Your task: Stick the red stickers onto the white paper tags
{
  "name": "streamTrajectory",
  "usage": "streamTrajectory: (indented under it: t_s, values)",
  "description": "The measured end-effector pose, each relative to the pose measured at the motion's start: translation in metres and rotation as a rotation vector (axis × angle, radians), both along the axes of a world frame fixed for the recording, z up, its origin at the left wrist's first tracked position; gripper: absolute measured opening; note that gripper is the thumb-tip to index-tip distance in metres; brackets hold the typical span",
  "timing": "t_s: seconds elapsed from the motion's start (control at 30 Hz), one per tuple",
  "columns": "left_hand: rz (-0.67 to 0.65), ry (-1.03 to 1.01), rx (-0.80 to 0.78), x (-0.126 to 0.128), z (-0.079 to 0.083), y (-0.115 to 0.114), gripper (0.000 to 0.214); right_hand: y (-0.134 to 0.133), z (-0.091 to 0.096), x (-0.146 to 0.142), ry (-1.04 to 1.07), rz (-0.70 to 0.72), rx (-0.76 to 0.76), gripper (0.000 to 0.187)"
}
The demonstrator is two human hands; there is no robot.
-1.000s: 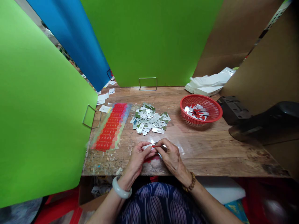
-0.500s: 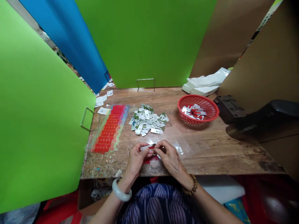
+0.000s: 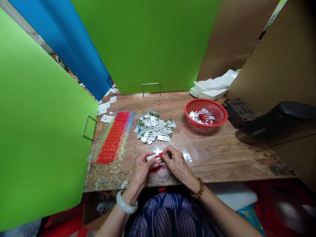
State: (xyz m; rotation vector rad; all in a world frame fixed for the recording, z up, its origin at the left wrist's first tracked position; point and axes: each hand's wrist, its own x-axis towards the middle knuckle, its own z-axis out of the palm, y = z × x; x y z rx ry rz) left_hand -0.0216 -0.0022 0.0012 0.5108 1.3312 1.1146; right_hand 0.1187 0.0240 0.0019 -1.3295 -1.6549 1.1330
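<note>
A small flat metal plate (image 3: 151,157) with a red film patch at its right end is pinched between the thumb and fingers of my left hand (image 3: 142,168). My right hand (image 3: 175,163) is closed with thumb and fingertips on the plate's red end. Just beyond my hands lies a heap of small metal plates (image 3: 154,126), some silver and some olive green. To the left is a sheet of red stickers (image 3: 111,138) on a clear backing. A red plastic basket (image 3: 219,122) at the right contains several white plates with red patches.
Green panels (image 3: 148,42) with wire stands (image 3: 151,90) enclose the back and left. White paper sheets (image 3: 209,89) are stacked at the back right. A dark metal block (image 3: 237,112) and a black rounded object (image 3: 278,121) occupy the right side.
The plate between my hands has turned so its white and red face shows more plainly. The whole view has shifted slightly; both hands stay in about the same place.
</note>
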Motion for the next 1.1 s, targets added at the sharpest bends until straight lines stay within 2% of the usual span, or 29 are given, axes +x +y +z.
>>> streamTrajectory:
  t_s: [0.37,0.57,0.73,0.87,0.97,1.1]
  values:
    - [-0.037,0.039,0.033,0.000,0.001,-0.002,0.030,-0.001,-0.001,0.000,-0.016,-0.008,0.041,0.011]
    - [-0.044,0.023,-0.026,0.000,0.005,0.001,0.022,-0.001,-0.003,0.000,-0.005,-0.003,0.030,0.010]
    - [-0.042,0.020,-0.041,0.000,0.003,0.002,0.019,0.000,-0.010,0.002,-0.068,-0.037,0.140,0.008]
    - [-0.038,0.023,-0.071,0.000,0.001,0.003,0.018,0.007,-0.015,0.011,-0.062,-0.099,0.189,0.034]
    - [-0.054,0.008,-0.091,0.001,0.002,0.004,0.018,0.013,-0.016,0.017,0.035,0.030,0.009,0.013]
    - [-0.071,0.005,-0.068,0.003,0.002,0.005,0.016,0.014,-0.021,0.015,0.230,0.212,-0.313,0.029]
